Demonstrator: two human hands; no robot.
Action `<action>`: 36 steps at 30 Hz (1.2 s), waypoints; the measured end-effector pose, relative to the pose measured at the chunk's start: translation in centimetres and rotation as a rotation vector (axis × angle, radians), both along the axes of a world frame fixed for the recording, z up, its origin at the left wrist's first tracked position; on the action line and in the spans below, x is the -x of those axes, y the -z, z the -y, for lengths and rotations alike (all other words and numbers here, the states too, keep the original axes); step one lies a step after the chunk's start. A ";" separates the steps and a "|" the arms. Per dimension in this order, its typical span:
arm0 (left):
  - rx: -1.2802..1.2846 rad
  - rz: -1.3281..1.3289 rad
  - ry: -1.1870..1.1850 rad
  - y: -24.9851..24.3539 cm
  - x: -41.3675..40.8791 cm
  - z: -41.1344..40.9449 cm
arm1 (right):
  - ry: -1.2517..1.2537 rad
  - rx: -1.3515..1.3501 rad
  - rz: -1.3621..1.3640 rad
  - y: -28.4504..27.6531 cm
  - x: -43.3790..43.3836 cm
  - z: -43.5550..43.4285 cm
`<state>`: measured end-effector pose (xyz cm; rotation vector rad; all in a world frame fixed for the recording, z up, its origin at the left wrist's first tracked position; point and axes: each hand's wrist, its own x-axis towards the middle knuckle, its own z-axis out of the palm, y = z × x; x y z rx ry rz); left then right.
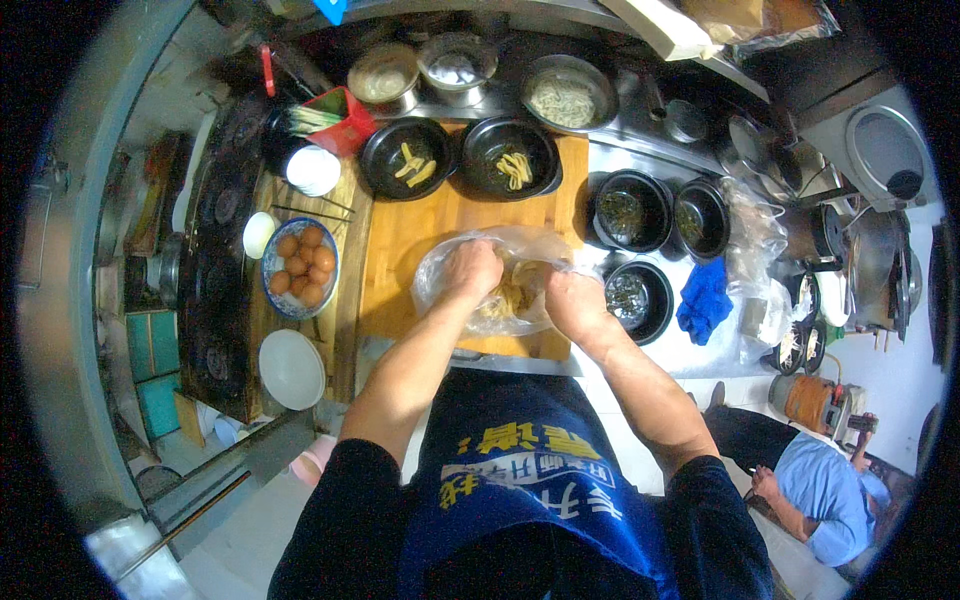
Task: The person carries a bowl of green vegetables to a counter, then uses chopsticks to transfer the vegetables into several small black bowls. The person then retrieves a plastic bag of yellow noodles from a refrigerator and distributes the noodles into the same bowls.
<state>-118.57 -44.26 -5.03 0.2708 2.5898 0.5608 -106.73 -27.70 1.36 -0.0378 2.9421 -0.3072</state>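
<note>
Both my hands grip the rim of a clear plastic bag (442, 296) that lies on the wooden cutting board (394, 240). My left hand (472, 270) has the bag's left side; my right hand (576, 304) holds its right side near the board's edge. Between them, yellowish food pieces (510, 292) show through the thin plastic, too blurred to name. Beyond the bag stand two black bowls. The left black bowl (375, 176) has a few yellow strips (415, 165) in it, and the right black bowl (476, 180) has a small heap of similar strips (514, 171).
Left of the board is a blue-and-white bowl (271, 304) of brown eggs. A metal bowl of pale noodles (561, 101) stands at the back. Rightward are several dark pots (632, 210) and a blue cloth (705, 301). A person in a blue shirt (825, 487) sits at lower right.
</note>
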 end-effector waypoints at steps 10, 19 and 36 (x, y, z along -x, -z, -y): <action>-0.512 0.283 -0.307 -8.8 -0.8 3.9 | 0.005 0.288 -0.147 -2.0 0.7 -0.1; 0.003 0.013 0.093 -5.2 -1.7 1.9 | 0.068 0.312 -0.031 -2.1 0.0 -0.7; -0.691 0.486 -0.341 -11.2 -2.1 3.2 | 0.450 0.962 0.029 -4.9 -1.7 0.1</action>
